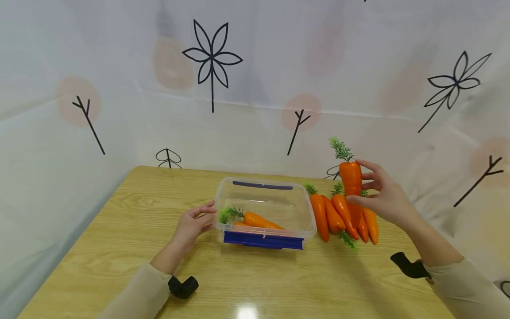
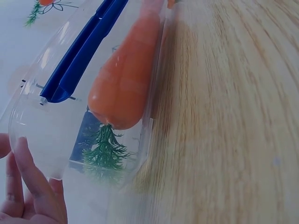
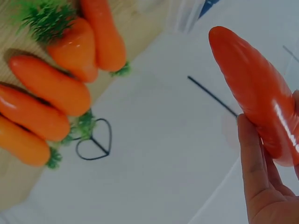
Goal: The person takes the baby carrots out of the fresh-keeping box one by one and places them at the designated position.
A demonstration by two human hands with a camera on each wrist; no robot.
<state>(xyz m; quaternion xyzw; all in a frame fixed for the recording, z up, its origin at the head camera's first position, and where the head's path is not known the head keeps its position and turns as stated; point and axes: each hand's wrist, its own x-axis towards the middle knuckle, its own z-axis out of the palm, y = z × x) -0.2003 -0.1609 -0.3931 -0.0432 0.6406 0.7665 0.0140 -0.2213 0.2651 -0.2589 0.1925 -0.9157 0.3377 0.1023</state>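
Observation:
My right hand (image 1: 384, 195) holds an orange carrot (image 1: 350, 176) with a green leafy top, tip down, between thumb and fingers. It hangs above a group of carrots (image 1: 318, 217) lying side by side on the table. In the right wrist view the held carrot (image 3: 257, 93) shows smooth and glossy. At the left end of a clear plastic container (image 1: 263, 184) with blue clips, my left hand (image 1: 193, 223) touches the wall and rim with loosely extended fingers. Inside the container lie carrots (image 1: 259, 220), partly hidden by the front wall. One carrot (image 2: 126, 79) shows through the side in the left wrist view.
The container and the carrot group stand on a light wooden table (image 1: 159, 199), close beside each other. A pale cloth (image 1: 255, 88) printed with flowers and twigs hangs behind the table and along its sides. A blue clip (image 1: 263, 240) runs along the container's front.

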